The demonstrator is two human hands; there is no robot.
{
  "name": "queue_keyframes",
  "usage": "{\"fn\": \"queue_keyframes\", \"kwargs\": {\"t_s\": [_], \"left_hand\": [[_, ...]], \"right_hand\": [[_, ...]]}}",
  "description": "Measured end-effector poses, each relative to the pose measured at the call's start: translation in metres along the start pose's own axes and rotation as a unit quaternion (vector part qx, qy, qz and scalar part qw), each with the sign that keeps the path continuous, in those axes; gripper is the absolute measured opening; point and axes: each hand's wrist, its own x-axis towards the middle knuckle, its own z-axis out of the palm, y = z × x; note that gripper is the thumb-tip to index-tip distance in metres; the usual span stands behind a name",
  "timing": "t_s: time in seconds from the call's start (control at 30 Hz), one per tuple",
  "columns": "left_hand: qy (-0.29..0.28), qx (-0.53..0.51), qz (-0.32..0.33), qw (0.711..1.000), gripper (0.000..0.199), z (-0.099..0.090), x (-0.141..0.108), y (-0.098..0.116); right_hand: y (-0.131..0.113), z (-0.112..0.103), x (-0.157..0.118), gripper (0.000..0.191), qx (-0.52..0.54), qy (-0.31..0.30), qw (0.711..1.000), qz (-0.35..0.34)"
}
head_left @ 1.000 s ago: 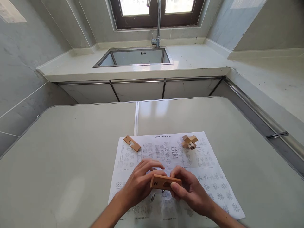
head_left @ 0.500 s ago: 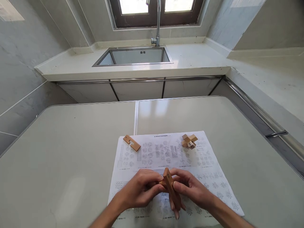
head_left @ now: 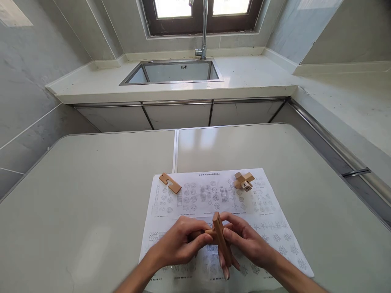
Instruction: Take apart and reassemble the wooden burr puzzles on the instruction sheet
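Observation:
Over the printed sheet (head_left: 171, 209), my left hand (head_left: 186, 241) pinches a wooden puzzle piece (head_left: 210, 232) lying roughly sideways. My right hand (head_left: 249, 241) grips a second, longer wooden puzzle piece (head_left: 222, 240), tilted with its marked end up and away from me. The two pieces cross and touch between my hands; whether they interlock is hidden by my fingers. A flat notched wooden piece (head_left: 174, 186) lies on the sheet's upper left corner. At the upper right rests an assembled cross-shaped wooden puzzle (head_left: 244, 181) with numbers on one end.
The sheet, covered in small diagrams, lies on a pale table (head_left: 91, 203) with a white seam (head_left: 175, 150) down its middle. Beyond the table edge stands a white counter (head_left: 244, 75) with a sink (head_left: 180, 71) and a tap (head_left: 203, 40).
The long piece in my right hand has shifted slightly right and up. More of the crossing piece now shows beside my left fingertips. The things lying on the sheet stay put.

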Motion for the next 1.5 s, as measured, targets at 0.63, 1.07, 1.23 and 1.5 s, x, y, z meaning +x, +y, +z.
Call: {"fn": "queue_keyframes", "kwargs": {"t_s": [0.63, 1.07, 1.23, 1.5], "left_hand": [[0.014, -0.015, -0.014, 1.0, 0.035, -0.0022, 0.0008, -0.0014], [0.019, -0.005, -0.019, 1.0, 0.038, -0.0013, -0.001, -0.006], [0.031, 0.002, -0.012, 0.999, 0.038, -0.0008, -0.001, -0.0063], [0.064, 0.046, -0.014, 0.997, 0.04, -0.0073, -0.0009, -0.0032]], "right_hand": [[-0.0004, 0.0019, 0.0016, 0.036, 0.014, 0.041, 0.999, -0.009], [0.0024, 0.0018, 0.001, 0.034, -0.002, 0.061, 0.998, -0.026], [0.0036, 0.0032, 0.0004, 0.031, -0.015, 0.071, 0.996, -0.053], [-0.0018, -0.0051, -0.003, 0.032, 0.027, 0.143, 0.988, -0.061]]}}
